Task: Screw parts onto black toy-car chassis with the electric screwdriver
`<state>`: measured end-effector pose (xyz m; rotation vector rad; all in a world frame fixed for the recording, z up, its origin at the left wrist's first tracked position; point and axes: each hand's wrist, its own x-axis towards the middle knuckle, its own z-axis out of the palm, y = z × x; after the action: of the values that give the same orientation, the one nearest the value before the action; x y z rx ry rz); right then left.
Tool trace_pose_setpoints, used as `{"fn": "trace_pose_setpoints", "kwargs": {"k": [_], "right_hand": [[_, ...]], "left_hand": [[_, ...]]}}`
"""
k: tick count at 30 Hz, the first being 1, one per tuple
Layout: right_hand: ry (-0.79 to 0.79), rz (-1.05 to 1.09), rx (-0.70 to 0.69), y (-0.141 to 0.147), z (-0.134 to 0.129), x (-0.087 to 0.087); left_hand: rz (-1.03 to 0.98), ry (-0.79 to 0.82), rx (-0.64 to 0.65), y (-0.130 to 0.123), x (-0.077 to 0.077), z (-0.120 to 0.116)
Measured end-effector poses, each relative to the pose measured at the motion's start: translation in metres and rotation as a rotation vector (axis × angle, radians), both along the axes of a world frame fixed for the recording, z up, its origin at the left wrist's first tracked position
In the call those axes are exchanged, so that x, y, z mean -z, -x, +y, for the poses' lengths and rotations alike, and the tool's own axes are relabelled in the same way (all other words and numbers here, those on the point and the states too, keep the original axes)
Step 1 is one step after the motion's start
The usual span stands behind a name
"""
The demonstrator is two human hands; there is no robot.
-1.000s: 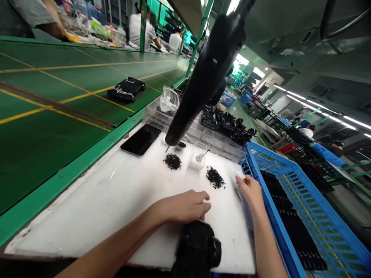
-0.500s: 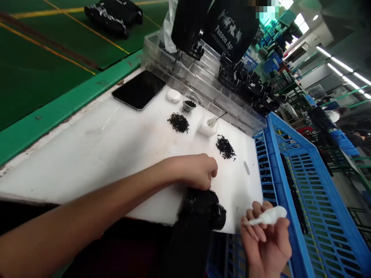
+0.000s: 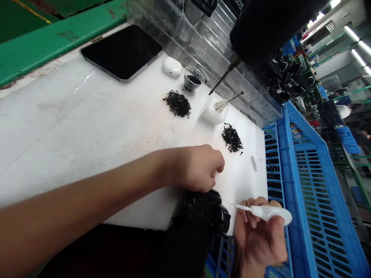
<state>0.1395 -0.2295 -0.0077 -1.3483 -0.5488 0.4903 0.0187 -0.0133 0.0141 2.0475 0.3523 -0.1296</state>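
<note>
My left hand (image 3: 204,168) is closed, knuckles up, against the top end of a black device part (image 3: 199,212) with rounded knobs. Its fingertips are tucked out of sight, so what they pinch is hidden. In my right hand (image 3: 261,231) is a small white squeeze bottle (image 3: 269,212), gripped between thumb and fingers. A thin needle nozzle runs from the bottle leftward, its tip close to the black part; contact cannot be made out. Beyond my left hand lie a pile of black screws (image 3: 232,138) and a pile of smaller ones (image 3: 178,103).
An electric screwdriver (image 3: 255,38) hangs bit-down over the table. Behind stand a clear box (image 3: 215,115), a cup of screws (image 3: 193,81), a white case (image 3: 172,66), a tablet (image 3: 123,50) and clear bins (image 3: 185,34). A blue crate (image 3: 301,216) borders the right side.
My view has moved closer to the table. The bottle has swung so its needle points at the black part. My left hand stays at that part. The hanging screwdriver appears farther right.
</note>
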Motion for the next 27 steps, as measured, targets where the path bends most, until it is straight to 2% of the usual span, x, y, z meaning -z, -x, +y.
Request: {"fn": "trace_pose_setpoints", "kwargs": {"k": [9,19,27], "right_hand": [[-0.069,0.017,0.015,0.002,0.0013,0.0033],[-0.091,0.037,0.028,0.0013,0.0008,0.0048],[-0.132,0.051,0.04,-0.0023,-0.0016,0.0067]], "left_hand": [[0.043,-0.005,0.059,0.0044,-0.0052,0.0005],[-0.01,-0.021,0.044,0.0072,0.0033,-0.0009],[0.007,-0.038,0.046,0.0076,-0.0005,0.0003]]}}
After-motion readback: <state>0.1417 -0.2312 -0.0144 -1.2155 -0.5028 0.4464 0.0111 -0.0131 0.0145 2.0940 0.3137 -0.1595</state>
